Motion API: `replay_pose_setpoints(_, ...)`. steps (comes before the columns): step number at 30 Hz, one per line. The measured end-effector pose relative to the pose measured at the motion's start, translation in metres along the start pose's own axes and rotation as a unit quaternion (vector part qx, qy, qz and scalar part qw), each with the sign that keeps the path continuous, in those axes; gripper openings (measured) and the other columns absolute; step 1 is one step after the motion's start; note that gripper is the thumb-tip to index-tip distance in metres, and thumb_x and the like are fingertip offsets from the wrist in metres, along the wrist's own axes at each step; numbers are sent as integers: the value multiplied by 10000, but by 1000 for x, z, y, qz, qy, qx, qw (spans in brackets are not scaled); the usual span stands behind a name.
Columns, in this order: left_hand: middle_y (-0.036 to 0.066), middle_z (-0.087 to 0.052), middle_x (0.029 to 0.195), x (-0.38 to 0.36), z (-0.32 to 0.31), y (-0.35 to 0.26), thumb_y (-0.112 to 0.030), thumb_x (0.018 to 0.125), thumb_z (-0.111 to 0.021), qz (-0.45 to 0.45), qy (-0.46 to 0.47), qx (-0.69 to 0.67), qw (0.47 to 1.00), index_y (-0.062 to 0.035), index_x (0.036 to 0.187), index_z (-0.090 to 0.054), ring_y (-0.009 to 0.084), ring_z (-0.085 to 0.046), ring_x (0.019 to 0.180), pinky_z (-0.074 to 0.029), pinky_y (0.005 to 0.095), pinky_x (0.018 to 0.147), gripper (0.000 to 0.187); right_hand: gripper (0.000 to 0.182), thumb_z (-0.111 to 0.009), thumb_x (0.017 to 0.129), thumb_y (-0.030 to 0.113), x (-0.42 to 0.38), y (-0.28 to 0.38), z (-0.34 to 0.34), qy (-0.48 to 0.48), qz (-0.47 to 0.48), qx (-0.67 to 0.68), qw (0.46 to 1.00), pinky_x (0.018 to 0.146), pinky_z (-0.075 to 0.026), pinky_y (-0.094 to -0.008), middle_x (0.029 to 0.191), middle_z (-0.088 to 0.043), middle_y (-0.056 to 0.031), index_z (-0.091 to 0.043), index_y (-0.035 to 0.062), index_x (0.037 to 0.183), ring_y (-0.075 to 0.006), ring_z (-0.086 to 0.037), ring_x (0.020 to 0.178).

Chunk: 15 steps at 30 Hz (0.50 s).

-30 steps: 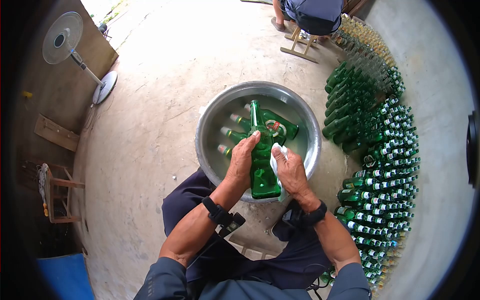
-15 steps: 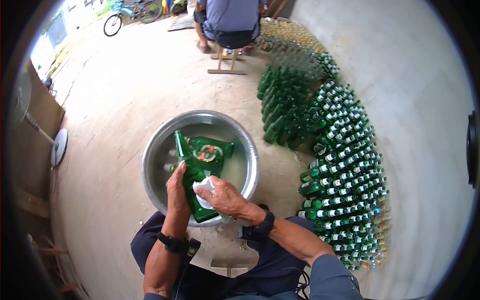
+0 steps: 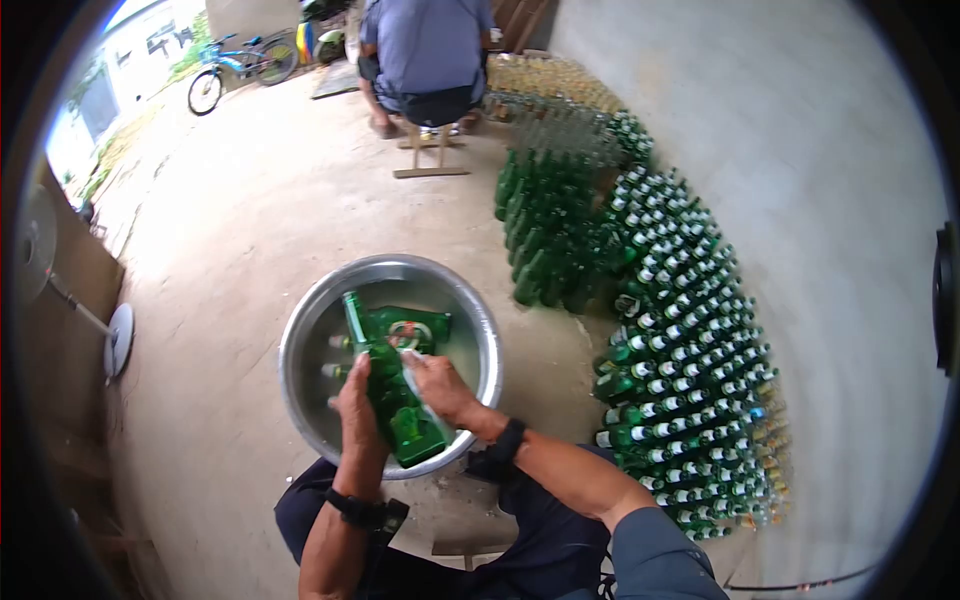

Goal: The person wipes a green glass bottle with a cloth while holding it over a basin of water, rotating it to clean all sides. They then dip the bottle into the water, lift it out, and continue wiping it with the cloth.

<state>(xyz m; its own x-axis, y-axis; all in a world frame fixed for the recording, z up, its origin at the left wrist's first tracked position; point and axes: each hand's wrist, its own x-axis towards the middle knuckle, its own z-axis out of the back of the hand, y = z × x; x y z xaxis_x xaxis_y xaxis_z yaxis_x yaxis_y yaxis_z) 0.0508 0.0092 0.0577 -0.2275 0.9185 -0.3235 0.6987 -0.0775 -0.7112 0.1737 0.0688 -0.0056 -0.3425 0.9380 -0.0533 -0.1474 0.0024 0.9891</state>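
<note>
A green glass bottle (image 3: 412, 432) is tilted over the near side of a round metal basin (image 3: 488, 345), its neck pointing away from me. My left hand (image 3: 358, 405) is wrapped round the bottle's left side. Against the right side of the bottle, my right hand (image 3: 440, 385) is closed on a whitish cloth (image 3: 422, 388), which is partly hidden by the fingers. More green bottles lie in cloudy water inside the basin, one with a red and white label (image 3: 408, 337).
Many upright green bottles (image 3: 680, 330) stand in rows to the right along a pale wall (image 3: 830, 250). Another person (image 3: 425, 50) sits on a wooden stool (image 3: 430, 160) ahead. A standing fan (image 3: 118, 340) and a blue bicycle (image 3: 235, 65) are on the left.
The view has shifted, so the basin and hands sit lower in the picture. My right hand and the cloth have moved from the bottle's front to its right side.
</note>
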Motion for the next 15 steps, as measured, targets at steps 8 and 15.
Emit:
replay_pose_setpoints(8, 35, -689, 955, -3, 1, -9, -441, 1027, -541, 24, 18, 0, 1000, -71, 1192, -654, 126, -663, 784, -555, 290, 692, 420, 367, -539, 1084, 291, -12, 29, 13, 6, -68, 8, 998, 631, -469, -276, 827, -683, 14, -697, -37, 1125, -44, -553, 718)
replay_pose_setpoints(15, 18, -667, 928, -6, 5, -16, -475, 1034, -524, 63, 33, -6, 997, -92, 1179, -645, 120, -644, 748, -546, 284, 660, 428, 410, -549, 1074, 328, -21, 54, 15, 20, -106, 52, 993, 555, -414, -333, 664, -584, 23, -691, -50, 1003, -84, -472, 604)
